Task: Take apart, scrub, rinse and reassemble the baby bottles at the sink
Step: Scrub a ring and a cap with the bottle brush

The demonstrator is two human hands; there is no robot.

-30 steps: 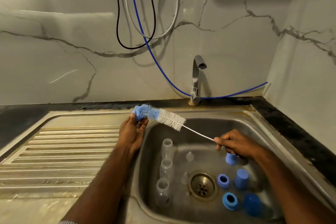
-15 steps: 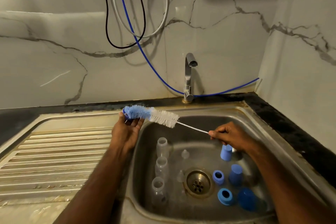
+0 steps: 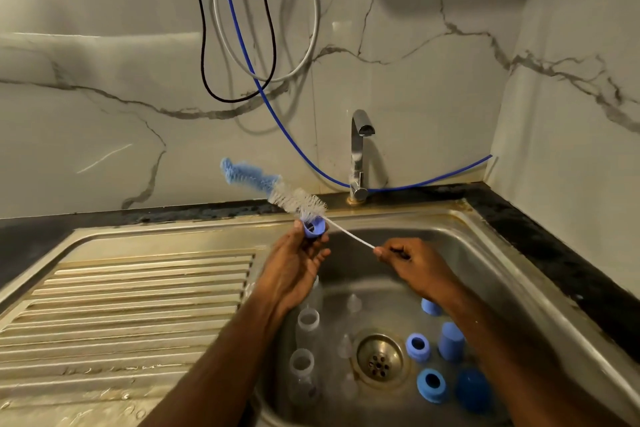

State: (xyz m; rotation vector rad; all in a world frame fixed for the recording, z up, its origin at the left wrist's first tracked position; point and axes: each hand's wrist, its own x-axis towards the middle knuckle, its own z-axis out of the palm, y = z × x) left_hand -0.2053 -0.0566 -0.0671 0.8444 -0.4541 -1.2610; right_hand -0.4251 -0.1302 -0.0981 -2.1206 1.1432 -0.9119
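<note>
- Sink: steel basin, wet and likely slick; parts lie loose on its floor round the drain.
- Bottles: three clear bodies in a row at the near left of the basin, mouths open. Light, stiff plastic by the look; best gripped round the body, not the rim.
- Brush: long, bristle head up and left of the basin, thin wire stem running down to the right. Stem probably flexes; hold near its end to steer.
- Right hand: fingers pinching the stem's end.
- Left hand: fingers curled round a blue ring, the stem threaded through it.
- Ring: small, stiff, likely slippery when soapy; pinch by its outer wall.
- Other blue rings and caps: right of the drain.
</note>
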